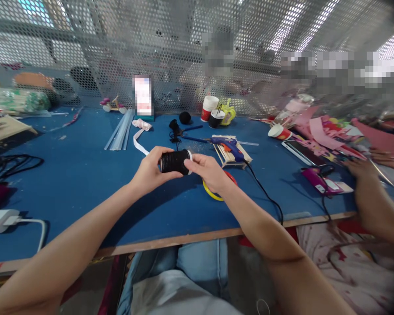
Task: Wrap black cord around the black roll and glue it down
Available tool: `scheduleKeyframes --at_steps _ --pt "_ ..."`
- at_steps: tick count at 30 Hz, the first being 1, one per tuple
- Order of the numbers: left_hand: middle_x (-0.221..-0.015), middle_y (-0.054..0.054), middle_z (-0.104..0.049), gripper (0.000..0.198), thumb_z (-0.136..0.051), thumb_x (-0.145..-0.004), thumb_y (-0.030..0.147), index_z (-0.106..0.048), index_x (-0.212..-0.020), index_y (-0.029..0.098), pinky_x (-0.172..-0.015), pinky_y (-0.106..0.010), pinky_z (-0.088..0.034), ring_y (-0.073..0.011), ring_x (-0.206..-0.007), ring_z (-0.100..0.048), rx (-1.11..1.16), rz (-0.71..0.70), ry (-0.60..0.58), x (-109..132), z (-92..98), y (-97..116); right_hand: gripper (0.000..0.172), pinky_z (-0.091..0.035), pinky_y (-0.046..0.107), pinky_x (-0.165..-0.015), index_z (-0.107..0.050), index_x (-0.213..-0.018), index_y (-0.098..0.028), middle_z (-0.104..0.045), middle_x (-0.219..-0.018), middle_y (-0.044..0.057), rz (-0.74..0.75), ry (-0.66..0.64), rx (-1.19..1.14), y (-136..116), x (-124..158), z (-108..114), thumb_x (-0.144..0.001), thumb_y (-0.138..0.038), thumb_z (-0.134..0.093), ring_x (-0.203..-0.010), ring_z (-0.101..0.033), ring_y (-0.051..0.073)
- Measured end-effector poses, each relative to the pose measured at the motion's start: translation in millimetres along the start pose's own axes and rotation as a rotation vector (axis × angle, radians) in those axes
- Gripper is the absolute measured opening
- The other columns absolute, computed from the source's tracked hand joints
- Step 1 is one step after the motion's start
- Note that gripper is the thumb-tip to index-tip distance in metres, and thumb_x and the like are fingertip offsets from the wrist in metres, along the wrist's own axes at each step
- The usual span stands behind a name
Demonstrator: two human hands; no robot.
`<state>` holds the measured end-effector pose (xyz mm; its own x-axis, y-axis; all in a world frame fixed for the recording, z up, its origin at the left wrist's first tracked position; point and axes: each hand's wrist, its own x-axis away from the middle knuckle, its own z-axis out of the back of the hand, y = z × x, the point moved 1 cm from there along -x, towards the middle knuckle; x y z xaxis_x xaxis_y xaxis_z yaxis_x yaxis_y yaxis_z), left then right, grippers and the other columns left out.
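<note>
Above the blue table (134, 223), a spool of black thread (174, 162) lies sideways between my hands. My left hand (151, 172) wraps its thumb and fingers round the left part of the spool. The fingers of my right hand (210, 171) pinch the white rim at its right end. Whether they also grip a thread end is too small to tell. Below my right wrist lies a yellow and red ring (213, 192), partly hidden by the hand. A white ribbon (139, 142) runs across the table behind my left hand.
Behind my right hand, a blue glue gun (230, 146) rests on a small wooden-stick frame (246, 158), its cord trailing forward. Glue sticks (120, 133), an upright phone (142, 96) and paper cups (210, 107) stand farther back. At right, a co-worker's arm (374, 197) reaches near pink scraps.
</note>
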<state>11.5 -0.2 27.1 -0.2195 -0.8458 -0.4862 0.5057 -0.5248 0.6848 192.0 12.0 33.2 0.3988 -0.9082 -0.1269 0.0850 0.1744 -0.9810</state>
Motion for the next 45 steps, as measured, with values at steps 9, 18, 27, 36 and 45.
scheduleKeyframes --at_steps 9,18,27,36,45 --pt "-0.091 -0.005 -0.056 0.058 -0.061 -0.072 0.045 -0.041 -0.118 0.016 -0.064 -0.029 -0.051 -0.0156 -0.076 -0.057 0.397 0.228 -0.172 -1.3 -2.3 -3.3 0.026 -0.044 0.03 -0.072 -0.064 -0.09 -0.017 -0.063 -0.083 0.002 0.071 -0.012 0.166 0.4 6.3 -6.0 -0.071 -0.034 -0.063 -0.075 -0.056 0.015" --pt "-0.09 -0.005 -0.058 0.055 -0.063 -0.07 0.043 -0.046 -0.115 0.015 -0.064 -0.028 -0.05 -0.0152 -0.074 -0.057 0.241 0.18 -0.111 -1.4 -2.3 -1.8 0.03 -0.042 0.027 -0.065 -0.055 -0.079 -0.018 -0.057 -0.074 0.002 0.132 0.234 0.194 -6.5 0.3 9.1 -0.078 -0.047 -0.053 -0.068 -0.052 0.012" --pt "-0.107 -0.009 -0.054 0.055 -0.065 -0.07 0.04 -0.046 -0.117 0.019 -0.082 -0.037 -0.046 -0.023 -0.098 -0.054 -0.134 -0.08 -0.14 2.3 -4.7 2.2 0.018 -0.042 0.03 -0.066 -0.055 -0.079 -0.019 -0.059 -0.084 0.005 0.17 0.171 0.533 -3.2 -3.4 13.9 -0.074 -0.036 -0.059 -0.076 -0.054 0.015" --pt "-0.105 -0.011 -0.054 0.056 -0.063 -0.071 0.044 -0.046 -0.117 0.017 -0.081 -0.037 -0.045 -0.0238 -0.097 -0.054 -0.16 -0.093 -0.165 3.8 -6.5 4.6 0.012 -0.042 0.03 -0.073 -0.053 -0.073 -0.018 -0.056 -0.087 0.005 0.254 0.127 0.468 -3.4 -4.4 15.4 -0.079 -0.029 -0.054 -0.083 -0.053 0.015" --pt "-0.093 -0.005 -0.059 0.073 -0.061 -0.071 0.046 -0.03 -0.13 0.017 -0.06 -0.027 -0.045 -0.0141 -0.066 -0.055 0.074 0.071 -0.349 6.4 -9.0 8.5 0.013 -0.043 0.027 -0.068 -0.056 -0.075 -0.018 -0.059 -0.074 0.0 0.214 0.046 0.339 -13.4 3.8 2.1 -0.077 -0.031 -0.057 -0.071 -0.054 0.012"
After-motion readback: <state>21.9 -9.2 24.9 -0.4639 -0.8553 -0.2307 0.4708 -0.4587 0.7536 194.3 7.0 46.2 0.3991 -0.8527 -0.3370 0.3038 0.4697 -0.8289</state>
